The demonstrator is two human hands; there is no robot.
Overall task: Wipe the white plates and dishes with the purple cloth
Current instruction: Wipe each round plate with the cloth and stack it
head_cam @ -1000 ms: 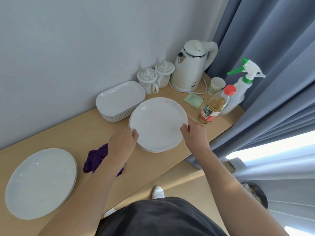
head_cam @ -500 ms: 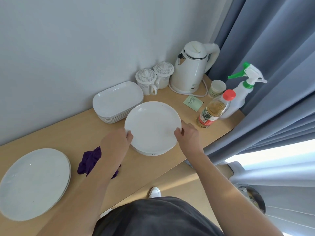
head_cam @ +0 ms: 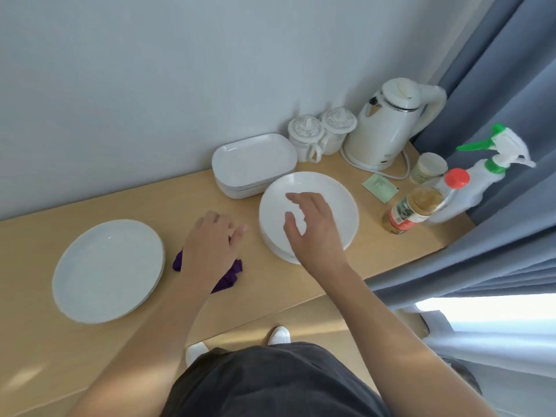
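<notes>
Purple cloth (head_cam: 230,277) crumpled under left hand (head_cam: 210,248), white round plates (head_cam: 337,200) — stacked, glossy

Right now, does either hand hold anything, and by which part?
Right hand holds nothing, above the round plates. Left hand covers the purple cloth; a grip cannot be told.

Left hand (head_cam: 210,245) over purple cloth (head_cam: 232,274), right hand (head_cam: 313,228) above stacked white plates (head_cam: 341,200).

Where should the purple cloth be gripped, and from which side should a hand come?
Pinch the raised folds of the purple cloth from straight above. It lies crumpled in a heap on the table, so no flat edge offers itself. The left hand is right over it, so that hand is probably the one to use.
</notes>
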